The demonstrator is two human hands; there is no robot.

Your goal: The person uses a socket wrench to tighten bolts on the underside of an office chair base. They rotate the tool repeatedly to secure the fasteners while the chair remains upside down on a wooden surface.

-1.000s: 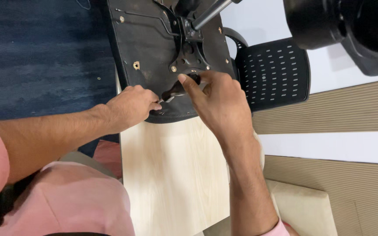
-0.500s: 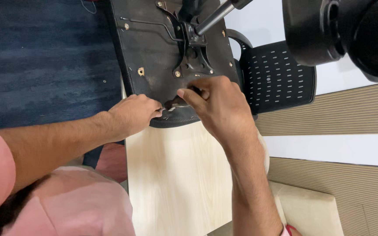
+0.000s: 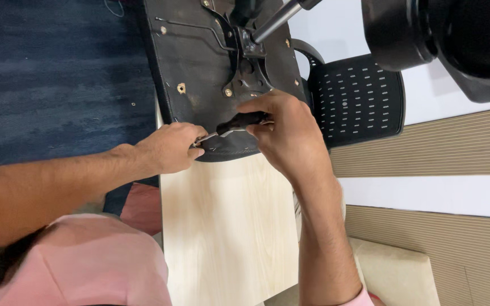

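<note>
Nearest the camera, at the bottom left, a pink-clad knee fills the corner, and a pale wooden board runs upward from the lower edge between the two forearms. At the board's far end lies the underside of a black chair seat, turned face down, its near rim overlapping the wood.

At that near rim the left hand is curled, fingertips pinched at the metal tip of a screwdriver where it meets the seat's edge; whether a small screw sits between the fingers is too small to tell. Just beside it, the right hand is clenched around the screwdriver's black handle, holding the tool nearly level, with the shaft pointing toward the left hand.

Farther up the seat, brass-coloured screw heads dot the black surface, and a metal mounting plate sits at the middle with a grey gas cylinder rising from it toward the top edge. To the right of the seat stands a black perforated backrest. Dark blue carpet covers the floor on the left. At the top right a blurred black chair base hangs in front of a white and beige ribbed wall. A beige cushion lies at the lower right.
</note>
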